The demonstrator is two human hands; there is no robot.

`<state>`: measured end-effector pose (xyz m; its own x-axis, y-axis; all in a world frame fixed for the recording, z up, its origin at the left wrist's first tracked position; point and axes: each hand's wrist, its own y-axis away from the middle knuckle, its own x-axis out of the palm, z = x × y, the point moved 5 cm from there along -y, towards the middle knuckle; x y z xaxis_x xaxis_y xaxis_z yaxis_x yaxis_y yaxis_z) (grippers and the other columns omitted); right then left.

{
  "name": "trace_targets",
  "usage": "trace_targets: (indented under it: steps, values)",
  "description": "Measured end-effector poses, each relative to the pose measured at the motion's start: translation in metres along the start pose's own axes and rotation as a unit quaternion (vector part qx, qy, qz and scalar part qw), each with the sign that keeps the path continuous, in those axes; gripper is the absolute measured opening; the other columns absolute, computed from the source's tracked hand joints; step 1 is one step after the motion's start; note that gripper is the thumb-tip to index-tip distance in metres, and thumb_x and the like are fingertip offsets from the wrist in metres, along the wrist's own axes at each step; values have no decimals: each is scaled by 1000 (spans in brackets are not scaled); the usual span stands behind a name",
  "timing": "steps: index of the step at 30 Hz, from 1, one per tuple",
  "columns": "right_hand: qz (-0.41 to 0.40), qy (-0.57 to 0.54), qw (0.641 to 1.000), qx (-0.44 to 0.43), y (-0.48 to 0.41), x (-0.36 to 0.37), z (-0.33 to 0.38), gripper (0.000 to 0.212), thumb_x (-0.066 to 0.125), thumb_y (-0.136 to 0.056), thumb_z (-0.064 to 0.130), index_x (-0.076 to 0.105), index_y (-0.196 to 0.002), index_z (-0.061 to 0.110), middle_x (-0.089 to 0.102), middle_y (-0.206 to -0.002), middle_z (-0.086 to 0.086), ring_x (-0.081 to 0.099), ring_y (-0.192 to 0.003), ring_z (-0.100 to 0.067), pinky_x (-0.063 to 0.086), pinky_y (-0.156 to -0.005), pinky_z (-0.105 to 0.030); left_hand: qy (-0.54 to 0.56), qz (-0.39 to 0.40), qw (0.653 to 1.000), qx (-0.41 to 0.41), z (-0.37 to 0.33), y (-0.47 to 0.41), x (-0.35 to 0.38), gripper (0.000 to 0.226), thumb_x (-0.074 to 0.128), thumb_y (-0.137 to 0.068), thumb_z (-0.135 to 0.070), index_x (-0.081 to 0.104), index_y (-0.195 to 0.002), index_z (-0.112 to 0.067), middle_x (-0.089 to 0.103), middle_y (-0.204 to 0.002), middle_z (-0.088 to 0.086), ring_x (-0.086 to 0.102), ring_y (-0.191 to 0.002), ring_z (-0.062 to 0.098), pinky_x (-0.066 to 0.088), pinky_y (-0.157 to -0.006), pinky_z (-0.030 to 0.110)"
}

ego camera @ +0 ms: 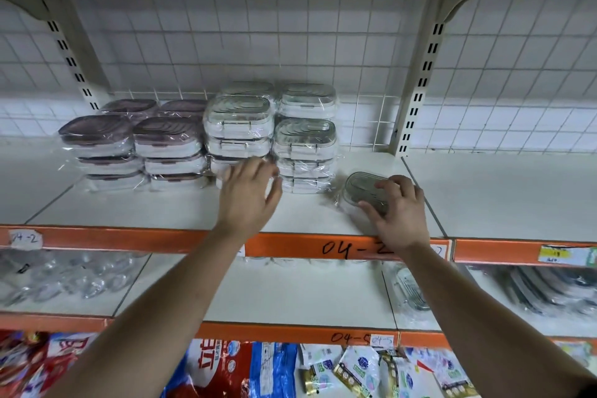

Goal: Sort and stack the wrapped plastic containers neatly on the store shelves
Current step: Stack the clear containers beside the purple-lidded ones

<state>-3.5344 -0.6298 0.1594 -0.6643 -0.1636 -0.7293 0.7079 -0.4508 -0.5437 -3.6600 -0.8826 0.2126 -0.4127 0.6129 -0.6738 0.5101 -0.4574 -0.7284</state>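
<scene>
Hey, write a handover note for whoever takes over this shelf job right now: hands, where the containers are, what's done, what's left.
Left-hand grip: open, fingers spread at the base of the grey-lidded stacks; contact unclear.
Right-hand grip: holds a loose container lying on the top shelf, right of the stacks.
Done: brown-lidded stacks at left, grey-lidded ones beside them, all stacked.
Left: put the loose container on a grey-lidded stack; another wrapped container lies on the shelf below.
</scene>
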Motion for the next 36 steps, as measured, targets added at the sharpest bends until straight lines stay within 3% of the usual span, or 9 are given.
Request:
trace_targets:
  steps: [6,11,18,23,31,36]
  values:
    - [-63,-79,995,-3,-3,-12,0,56,53,-87,56,59,-114,8,54,-118,-15,49,-114,-36,30,-99,-37,8,88,996,-25,-14,26,39,31,41,-92,-36,65,-84,-16,61,-82,1,58,-80,27,42,-76,40]
    - [-143,-132,980,-50,-22,-35,30,47,60,-89,47,58,-114,8,51,-121,-13,46,-116,-32,32,-104,-35,-5,77,996,-32,-11,29,39,28,44,-89,-32,63,-78,-14,60,-75,1,56,-73,26,41,-74,39]
    - [-168,-100,970,-147,-73,-52,60,42,61,-90,43,62,-108,5,54,-117,-13,46,-113,-27,35,-99,-36,-9,51,998,-24,-10,30,43,26,45,-88,-31,60,-75,-15,58,-70,0,56,-68,25,41,-71,39]
    - [-122,-122,969,-179,-100,-48,78,41,63,-89,44,62,-111,10,52,-118,-8,50,-113,-30,42,-98,-46,-15,32,999,-5,-10,30,44,26,45,-87,-30,59,-72,-15,57,-68,0,54,-65,24,41,-70,38]
    - [-24,-128,974,-187,-123,-2,118,48,61,-86,56,65,-110,14,54,-115,-7,54,-108,-30,47,-94,-47,-22,36,999,-5,-9,30,45,25,45,-87,-30,60,-73,-15,59,-70,0,56,-67,24,40,-72,38]
    - [-67,-53,982,-168,-131,10,129,52,54,-86,60,71,-109,17,60,-113,-5,49,-114,-33,42,-92,-43,-16,40,999,-6,-9,30,46,24,46,-87,-30,61,-75,-14,60,-71,1,56,-67,24,41,-73,37]
